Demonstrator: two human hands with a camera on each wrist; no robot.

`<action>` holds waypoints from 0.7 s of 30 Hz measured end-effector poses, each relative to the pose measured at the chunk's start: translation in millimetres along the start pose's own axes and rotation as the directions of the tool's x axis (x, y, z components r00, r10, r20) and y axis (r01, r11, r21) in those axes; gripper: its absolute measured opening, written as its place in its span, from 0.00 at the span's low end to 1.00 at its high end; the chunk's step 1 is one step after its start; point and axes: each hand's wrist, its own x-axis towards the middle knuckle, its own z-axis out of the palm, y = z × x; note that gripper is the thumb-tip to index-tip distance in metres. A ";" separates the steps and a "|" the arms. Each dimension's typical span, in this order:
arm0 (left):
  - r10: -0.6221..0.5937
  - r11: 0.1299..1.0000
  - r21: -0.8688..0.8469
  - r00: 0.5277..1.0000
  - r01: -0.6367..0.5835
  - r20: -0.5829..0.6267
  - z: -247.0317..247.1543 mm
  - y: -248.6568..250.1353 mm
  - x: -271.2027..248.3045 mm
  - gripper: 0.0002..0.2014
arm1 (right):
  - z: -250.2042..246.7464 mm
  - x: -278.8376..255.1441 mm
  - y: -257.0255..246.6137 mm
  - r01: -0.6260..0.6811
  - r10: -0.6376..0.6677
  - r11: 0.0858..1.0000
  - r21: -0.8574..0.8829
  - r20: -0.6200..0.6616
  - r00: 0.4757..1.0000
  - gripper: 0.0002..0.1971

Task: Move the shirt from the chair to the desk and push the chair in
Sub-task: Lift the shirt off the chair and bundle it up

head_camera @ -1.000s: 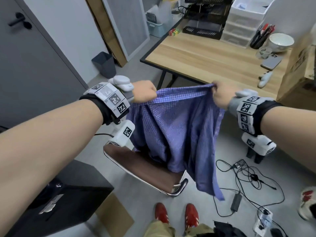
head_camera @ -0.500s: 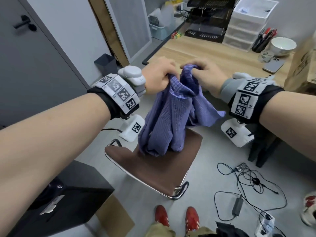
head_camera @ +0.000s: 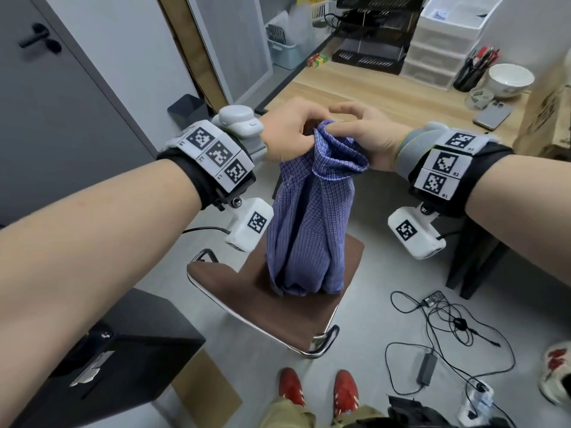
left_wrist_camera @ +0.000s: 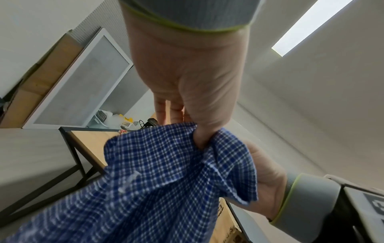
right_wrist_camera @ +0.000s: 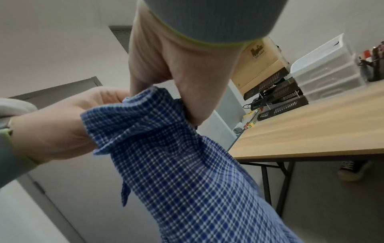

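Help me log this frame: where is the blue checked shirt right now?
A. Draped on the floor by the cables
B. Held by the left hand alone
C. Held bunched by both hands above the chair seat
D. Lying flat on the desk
C: the left hand and right hand both grip the shirt at its top, and it hangs over the chair seat, short of the desk.

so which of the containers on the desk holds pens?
The dark pen cup, standing between the white drawer unit and the white bowl. Red and dark pens stick out of it; the bowl shows nothing inside it.
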 end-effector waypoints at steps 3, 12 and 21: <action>-0.095 0.994 0.050 0.994 0.097 -0.051 -0.1 -3.5 2.1 0.11 | -6.0 -0.8 0.7 -0.009 0.008 0.999 0.040 0.044 0.999 0.36; -0.256 0.940 -0.304 0.910 0.156 -0.327 -9.9 14.2 16.1 0.11 | -6.6 -37.6 57.9 0.062 -0.026 0.977 -0.206 0.174 0.984 0.34; -0.220 0.855 -0.515 0.946 0.069 -0.237 9.4 62.4 29.8 0.07 | 28.1 -33.3 80.0 0.125 -0.150 0.980 -0.156 -0.158 0.976 0.23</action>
